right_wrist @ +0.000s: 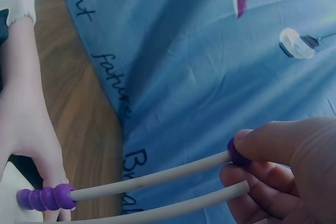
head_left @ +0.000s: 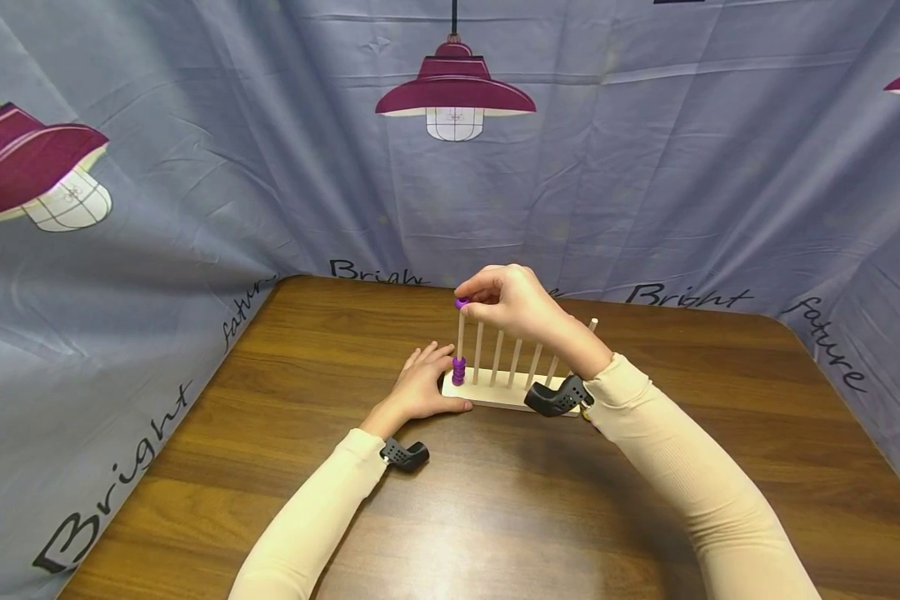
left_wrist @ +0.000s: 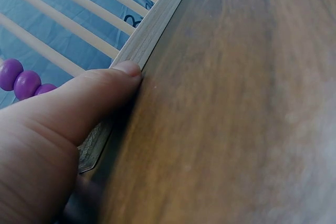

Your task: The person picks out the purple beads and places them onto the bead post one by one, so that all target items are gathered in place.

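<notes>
right hand (head_left: 516,300), grip around purple bead (head_left: 461,304) atop leftmost peg (head_left: 461,337); left hand (head_left: 418,390) spread against base (head_left: 501,397)

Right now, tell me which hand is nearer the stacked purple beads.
Left: the left hand is beside the stacked beads; the right hand is above them, pinching another bead atop a peg.

Bead rack (head_left: 498,397): pale wooden base, flat on the worktop (head_left: 330,350); left grip (head_left: 420,385) resting against its left end, thumb on the near edge.
Pegs (head_left: 497,358): slim, round, wooden, upright in one row along the base.
Stacked beads (head_left: 458,372): four, purple, touching, low on the leftmost peg (head_left: 461,335).
Upper bead (head_left: 462,303): purple, pinched by the right grip (head_left: 517,302) at that peg's tip, well above the stack.
</notes>
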The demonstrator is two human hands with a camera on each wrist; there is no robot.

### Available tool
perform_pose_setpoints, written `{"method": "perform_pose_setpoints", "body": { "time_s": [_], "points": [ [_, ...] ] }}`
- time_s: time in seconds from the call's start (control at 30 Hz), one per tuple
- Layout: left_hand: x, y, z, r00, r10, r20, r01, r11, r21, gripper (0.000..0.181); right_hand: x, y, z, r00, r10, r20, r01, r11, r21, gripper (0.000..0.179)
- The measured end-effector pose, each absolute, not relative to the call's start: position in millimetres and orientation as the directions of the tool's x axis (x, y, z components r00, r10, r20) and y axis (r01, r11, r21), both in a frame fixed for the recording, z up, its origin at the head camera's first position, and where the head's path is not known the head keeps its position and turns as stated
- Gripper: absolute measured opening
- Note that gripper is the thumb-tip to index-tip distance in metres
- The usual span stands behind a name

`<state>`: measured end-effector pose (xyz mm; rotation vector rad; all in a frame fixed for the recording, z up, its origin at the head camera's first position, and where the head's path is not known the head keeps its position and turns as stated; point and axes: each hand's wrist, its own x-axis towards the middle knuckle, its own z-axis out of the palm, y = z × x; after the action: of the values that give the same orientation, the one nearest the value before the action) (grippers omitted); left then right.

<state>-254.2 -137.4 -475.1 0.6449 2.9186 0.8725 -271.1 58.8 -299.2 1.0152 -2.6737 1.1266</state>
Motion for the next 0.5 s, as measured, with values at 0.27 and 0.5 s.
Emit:
{"method": "perform_pose_setpoints", "body": {
  "time_s": [0.27,0.5],
  "points": [
    [-254.8,-138.4,-475.8,-0.91,0.402,0.102,0.391,0.75,0.534,0.075,-270.2,59.2,-300.4,-0.774,-0.562,0.292,-0.603,0.515,-0.609,0.021],
    [-254.7,-138.1,-475.4,-0.91,0.404,0.095,0.388,0.749,0.537,0.073,-269.5,59.1,-300.9,-0.777,-0.565,0.277,-0.597,0.522,-0.609,0.021]
  ]
}}
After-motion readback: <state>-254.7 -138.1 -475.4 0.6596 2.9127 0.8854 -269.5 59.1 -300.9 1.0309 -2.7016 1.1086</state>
